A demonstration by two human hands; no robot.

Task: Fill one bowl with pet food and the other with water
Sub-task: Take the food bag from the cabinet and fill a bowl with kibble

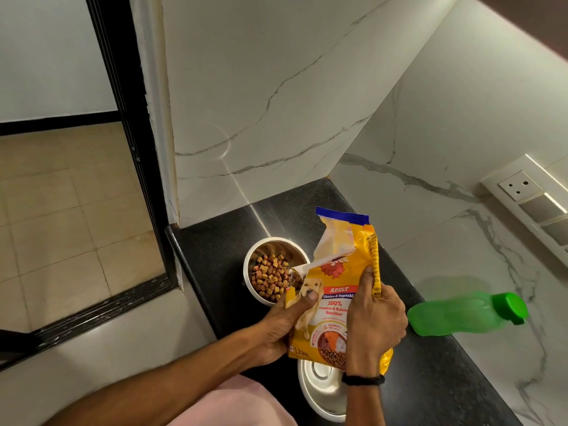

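Head view, lower centre: a yellow dog food bag (338, 290) is gripped on both sides, left hand (282, 327) and right hand (375, 321) curled round its edges, over the black tabletop (221, 241). Just above it a steel bowl (246, 269) holds kibble (269, 279) — an empty steel bowl (316, 395) sits below, and a green bottle (461, 315) lies at right.
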